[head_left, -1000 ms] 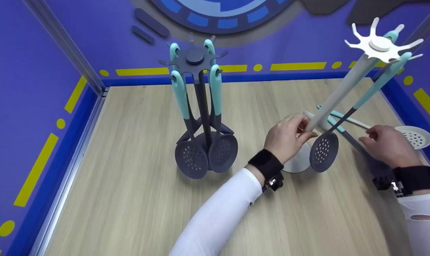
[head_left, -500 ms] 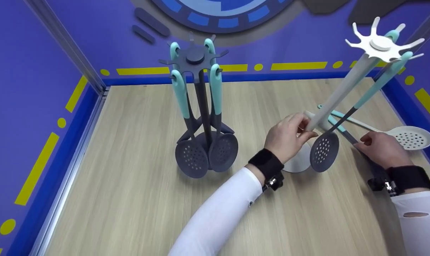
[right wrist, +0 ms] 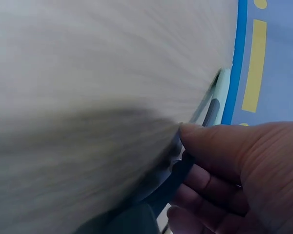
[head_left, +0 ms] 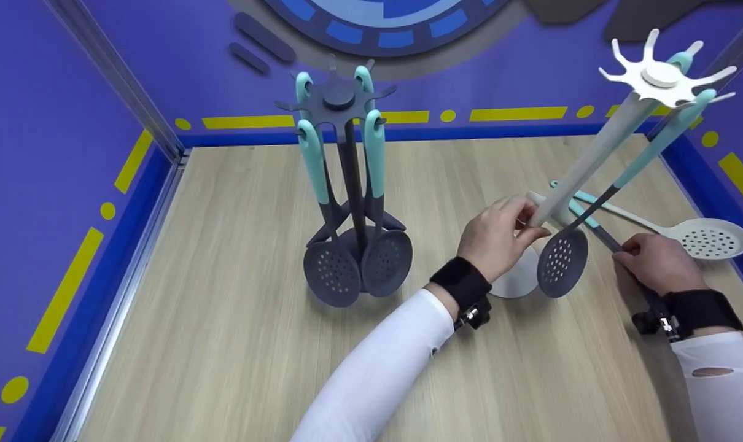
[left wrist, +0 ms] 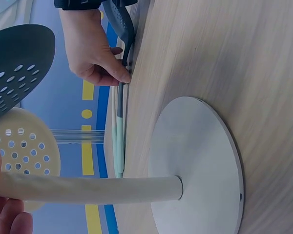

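My left hand holds the pole of a white utensil stand, which leans right in the head view. A dark grey skimmer with a mint handle hangs from it. A cream skimmer shows behind the pole in the left wrist view. Low at the tabletop, my right hand pinches the dark shaft of a mint-handled utensil between thumb and fingers. The hand and wrist mostly cover that utensil's head in the head view; a dark head shows beyond the hand in the left wrist view, its kind unclear.
A white skimmer lies by the right wall, its mint handle pointing back left. Left of my hands stands a dark utensil rack hung with several mint-handled utensils. Blue panels enclose the wooden table at the back and sides.
My right hand has moved left and slightly toward me, onto the dark shaft, and more of the white skimmer shows. The left hand and the stand stay where they were.
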The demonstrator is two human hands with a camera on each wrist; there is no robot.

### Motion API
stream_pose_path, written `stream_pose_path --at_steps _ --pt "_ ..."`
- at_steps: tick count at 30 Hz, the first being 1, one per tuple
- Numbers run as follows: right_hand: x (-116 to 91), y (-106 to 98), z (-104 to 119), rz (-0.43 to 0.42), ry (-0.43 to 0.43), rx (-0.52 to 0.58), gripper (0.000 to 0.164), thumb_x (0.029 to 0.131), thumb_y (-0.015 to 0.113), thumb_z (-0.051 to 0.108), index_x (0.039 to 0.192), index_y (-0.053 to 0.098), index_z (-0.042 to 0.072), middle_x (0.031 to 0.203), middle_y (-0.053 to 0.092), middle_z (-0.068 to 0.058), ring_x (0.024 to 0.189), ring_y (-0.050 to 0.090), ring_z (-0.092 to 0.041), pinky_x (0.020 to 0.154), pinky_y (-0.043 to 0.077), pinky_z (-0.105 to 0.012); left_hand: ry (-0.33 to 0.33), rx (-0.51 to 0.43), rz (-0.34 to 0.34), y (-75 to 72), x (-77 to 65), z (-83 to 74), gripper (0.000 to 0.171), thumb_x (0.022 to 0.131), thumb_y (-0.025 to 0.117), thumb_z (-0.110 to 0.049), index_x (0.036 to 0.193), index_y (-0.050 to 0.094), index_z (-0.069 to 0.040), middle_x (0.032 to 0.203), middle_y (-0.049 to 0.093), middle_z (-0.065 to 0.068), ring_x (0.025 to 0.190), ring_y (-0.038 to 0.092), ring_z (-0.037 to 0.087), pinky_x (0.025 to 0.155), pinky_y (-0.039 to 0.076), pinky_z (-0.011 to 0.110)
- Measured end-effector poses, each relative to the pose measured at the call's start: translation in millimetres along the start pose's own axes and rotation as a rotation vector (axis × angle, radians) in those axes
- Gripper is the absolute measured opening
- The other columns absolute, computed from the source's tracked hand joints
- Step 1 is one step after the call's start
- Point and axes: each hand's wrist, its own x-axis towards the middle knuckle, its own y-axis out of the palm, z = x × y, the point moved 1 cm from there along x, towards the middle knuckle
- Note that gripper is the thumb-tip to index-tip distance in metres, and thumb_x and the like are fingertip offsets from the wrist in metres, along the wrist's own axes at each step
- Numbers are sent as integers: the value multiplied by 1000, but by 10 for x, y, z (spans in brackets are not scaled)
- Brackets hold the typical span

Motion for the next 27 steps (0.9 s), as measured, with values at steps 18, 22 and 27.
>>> stream_pose_path --at_steps 18,22,27 --pt "-154 -58 78 -132 5 46 34 89 65 31 101 66 -1 81 66 -13 69 54 -25 55 38 -29 4 -5 -12 8 9 6 27 83 67 -47 98 56 -27 94 58 -18 85 57 -10 69 43 6" --pt "-199 -79 94 -152 14 58 39 90 64 36 103 66 0 82 67 -14 68 55 -24 54 38 -28 12 1 -18 16 9 16 28 83 67 -47 99 56 -26 94 59 -17 85 57 -10 70 43 5" --pt "-250 -100 126 -192 41 69 38 90 64 35 103 66 -1 83 67 -16 65 56 -24 49 39 -28 37 0 -30 23 5 26 29 84 66 -46 101 56 -24 94 59 -15 85 58 -9 70 42 4"
